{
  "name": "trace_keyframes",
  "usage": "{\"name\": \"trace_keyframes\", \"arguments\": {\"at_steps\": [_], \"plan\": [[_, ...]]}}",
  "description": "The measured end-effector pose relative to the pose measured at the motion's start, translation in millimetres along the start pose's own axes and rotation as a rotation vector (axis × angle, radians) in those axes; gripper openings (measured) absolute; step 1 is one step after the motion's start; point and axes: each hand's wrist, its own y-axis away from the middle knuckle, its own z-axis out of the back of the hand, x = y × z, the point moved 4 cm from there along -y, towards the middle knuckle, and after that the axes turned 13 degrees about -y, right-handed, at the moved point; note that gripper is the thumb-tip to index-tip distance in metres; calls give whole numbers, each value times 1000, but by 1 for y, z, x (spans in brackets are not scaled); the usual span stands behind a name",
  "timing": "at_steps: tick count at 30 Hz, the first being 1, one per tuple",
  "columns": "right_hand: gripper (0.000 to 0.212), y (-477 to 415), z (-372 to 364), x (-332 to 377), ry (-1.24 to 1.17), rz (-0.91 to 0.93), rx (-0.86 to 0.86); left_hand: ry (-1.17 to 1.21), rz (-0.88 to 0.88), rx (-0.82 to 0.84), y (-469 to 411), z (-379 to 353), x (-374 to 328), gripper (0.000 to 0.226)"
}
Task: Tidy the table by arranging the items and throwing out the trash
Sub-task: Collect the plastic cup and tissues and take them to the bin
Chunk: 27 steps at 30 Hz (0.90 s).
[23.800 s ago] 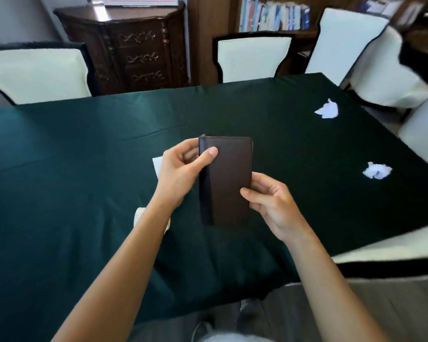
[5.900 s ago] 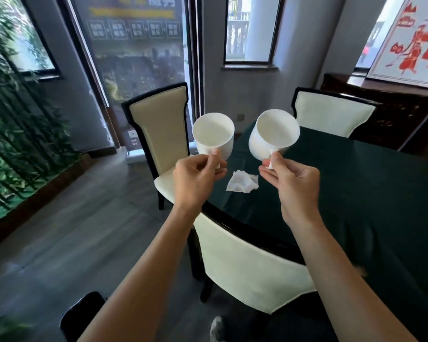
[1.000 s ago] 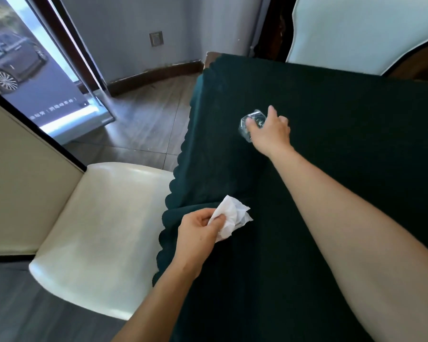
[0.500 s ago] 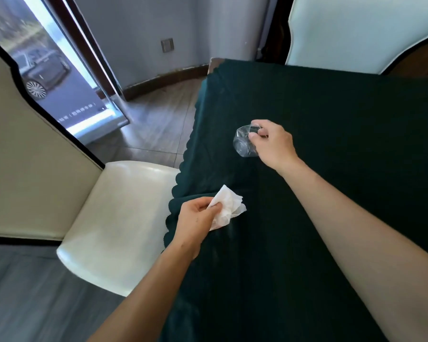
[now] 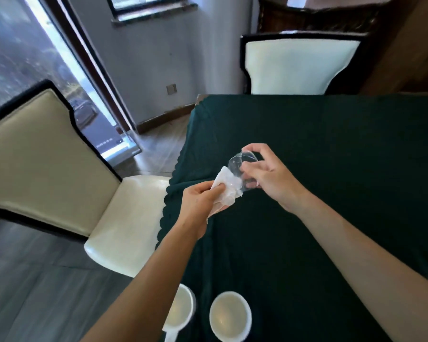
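My left hand [image 5: 200,201] pinches a crumpled white tissue [image 5: 226,187] above the near left part of the dark green tablecloth [image 5: 331,149]. My right hand [image 5: 267,172] grips a small clear glass [image 5: 241,162], tilted on its side with its mouth toward the tissue. Tissue and glass touch or overlap in the view. Two white cups [image 5: 230,317] [image 5: 182,309] stand on the cloth at the bottom edge, the left one partly behind my left forearm.
A cream chair [image 5: 59,174] with a black frame stands left of the table, its seat against the cloth's scalloped edge. Another cream chair [image 5: 299,65] stands at the far side. Behind it is a dark wooden cabinet [image 5: 319,18].
My right hand has lifted the glass off the cloth and brought it toward my left hand. The tissue has risen to meet it. The view pulled back, so the two white cups now show.
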Motion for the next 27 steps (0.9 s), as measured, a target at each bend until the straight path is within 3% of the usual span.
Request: {"name": "trace_keyframes", "arguments": {"at_steps": [6,15,21,27], "plan": [[24,130,33,20,14,85,-131,20,-79,202,96,-55,-16,16],[32,374,98,26,-32,228,-515,-7,-208,767,281,-171,-2,22],[34,535,164,13,7,244,-772,-87,-154,1111,402,-264,8,41],[40,665,248,3,76,258,-978,-122,-168,1349,501,-377,12,33]]}}
